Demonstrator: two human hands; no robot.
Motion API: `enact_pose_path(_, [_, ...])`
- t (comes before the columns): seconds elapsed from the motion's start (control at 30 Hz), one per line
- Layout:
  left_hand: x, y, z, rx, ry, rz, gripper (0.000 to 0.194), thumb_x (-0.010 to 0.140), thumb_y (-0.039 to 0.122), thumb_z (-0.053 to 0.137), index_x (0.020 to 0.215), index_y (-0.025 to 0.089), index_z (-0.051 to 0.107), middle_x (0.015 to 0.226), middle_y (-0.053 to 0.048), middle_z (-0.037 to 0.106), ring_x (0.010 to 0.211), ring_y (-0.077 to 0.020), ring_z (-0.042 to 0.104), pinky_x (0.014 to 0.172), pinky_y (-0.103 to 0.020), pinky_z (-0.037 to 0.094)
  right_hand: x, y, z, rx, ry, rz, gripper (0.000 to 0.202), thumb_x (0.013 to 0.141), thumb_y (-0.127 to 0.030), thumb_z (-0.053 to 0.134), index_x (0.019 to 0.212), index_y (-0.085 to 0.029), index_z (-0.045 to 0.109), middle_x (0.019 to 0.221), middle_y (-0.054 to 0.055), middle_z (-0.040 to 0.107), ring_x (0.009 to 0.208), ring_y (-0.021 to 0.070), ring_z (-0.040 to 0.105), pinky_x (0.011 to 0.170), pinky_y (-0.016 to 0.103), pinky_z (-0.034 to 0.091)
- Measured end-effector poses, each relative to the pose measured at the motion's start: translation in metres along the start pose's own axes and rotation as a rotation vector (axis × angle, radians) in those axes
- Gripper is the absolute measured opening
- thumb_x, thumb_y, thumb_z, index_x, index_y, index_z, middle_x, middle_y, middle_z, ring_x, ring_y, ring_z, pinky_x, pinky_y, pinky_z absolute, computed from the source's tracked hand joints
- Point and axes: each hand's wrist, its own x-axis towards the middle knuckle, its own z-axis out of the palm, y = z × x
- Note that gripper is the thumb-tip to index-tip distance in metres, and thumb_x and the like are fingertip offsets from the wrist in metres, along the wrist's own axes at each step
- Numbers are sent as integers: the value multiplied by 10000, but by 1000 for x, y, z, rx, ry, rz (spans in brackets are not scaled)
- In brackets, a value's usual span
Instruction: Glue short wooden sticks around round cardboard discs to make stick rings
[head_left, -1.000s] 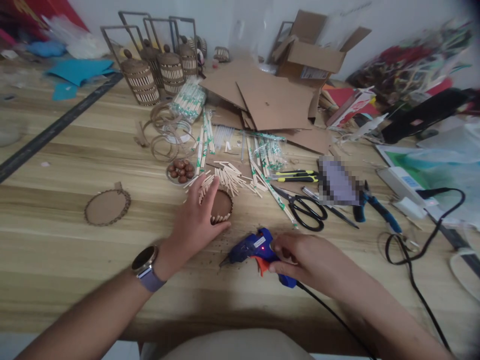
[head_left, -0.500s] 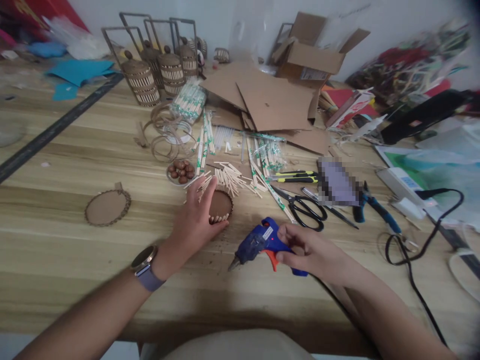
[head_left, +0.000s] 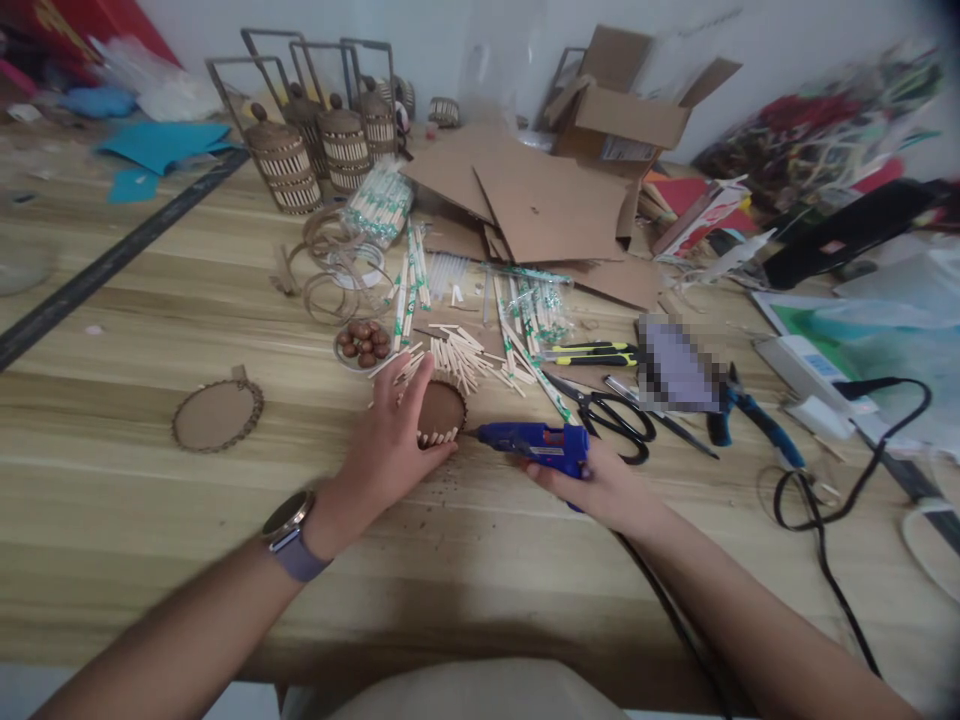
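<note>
R hand (head_left: 600, 485) is closed round the handle of a blue glue gun (head_left: 514, 438), thumb along its near side; gun lies approx. level, nozzle pointing L, tip right at the near R edge of a round cardboard base (head_left: 444, 405). Can't tell if tip touches the rim or just hangs beside it. L hand (head_left: 382, 440) is spread wide at the L side of that base, thumb by the near rim, fingers reaching toward the far side; can't tell how firmly it presses, if at all. Base sits on the wooden table (head_left: 127, 520) in front of the person, approx. mid-view, w/ a row of short pale pegs (head_left: 436, 438) along its near inside edge. L wrist has a watch (head_left: 289, 515) w/ a purple strap. Just behind the base: loose pile of cut sticks (head_left: 459, 358), plus a dish of brown balls (head_left: 365, 345) to the L of it. R of the pile: black-handled scissors (head_left: 621, 425), yellow-and-black cutters (head_left: 596, 353), then blue-handled pliers (head_left: 769, 425) farther R. Well L of the hands, a 2nd round piece (head_left: 217, 415) w/ a braided edge lies flat. Farther back: coiled brown strips (head_left: 322, 300), bagged sticks (head_left: 379, 200), cardboard sheets (head_left: 559, 210), an open carton (head_left: 630, 115), and a group of lidded containers (head_left: 285, 165) w/ tall handles, back L.
</note>
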Motion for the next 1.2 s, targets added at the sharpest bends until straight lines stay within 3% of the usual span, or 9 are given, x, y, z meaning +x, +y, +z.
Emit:
enact_pose_path(0.57, [-1, -1, 1, -17, 4, 12, 1147, 724, 274, 873, 1578, 357, 113, 1526, -165, 320, 1437, -412, 361, 1068, -612, 497, -1, 0, 10, -233, 45, -126, 161, 861, -340, 599, 811, -199, 658, 779, 30, 681, 692, 180, 638, 622, 264, 517])
enact_pose_path(0.93, [0, 2, -1, 4, 0, 15, 1215, 670, 213, 904, 1575, 346, 105, 1505, -179, 324, 1420, -408, 380, 1083, -623, 480, 1, 2, 12, -266, 43, -171, 176, 877, -333, 571, 797, -196, 649, 800, 52, 692, 722, 197, 652, 668, 296, 520])
enact_pose_path(1.2, [0, 0, 0, 9, -1, 10, 1154, 693, 241, 889, 1569, 328, 143, 1496, -178, 352, 1409, -415, 395, 1082, -634, 470, 0, 3, 14, -270, 55, -176, 171, 884, -337, 562, 815, -203, 643, 808, 49, 690, 752, 202, 660, 694, 301, 520])
